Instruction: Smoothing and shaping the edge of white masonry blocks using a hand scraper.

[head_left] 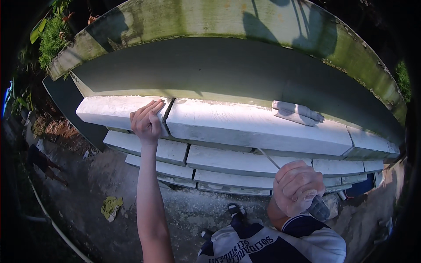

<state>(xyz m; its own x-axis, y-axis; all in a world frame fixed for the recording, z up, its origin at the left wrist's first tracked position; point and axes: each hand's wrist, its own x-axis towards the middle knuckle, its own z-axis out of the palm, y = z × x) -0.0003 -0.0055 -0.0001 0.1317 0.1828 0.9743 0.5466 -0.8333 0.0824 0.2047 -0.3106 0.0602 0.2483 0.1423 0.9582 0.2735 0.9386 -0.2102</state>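
The left hand (147, 122) lies with fingers stretched out on a white block's (109, 108) right end, while the right hand (299, 187) squeezes a thin rod (268, 159), hiding its near end.

Dark printed words (251, 249) on white part of person's shirt (283, 252), bottom middle of frame, big block letters, more than one row

Slabs (228, 158) are showing white; wall (210, 23), green with dark streaks; bundle (294, 112) by the top slab's (245, 127) back edge, greyish white.
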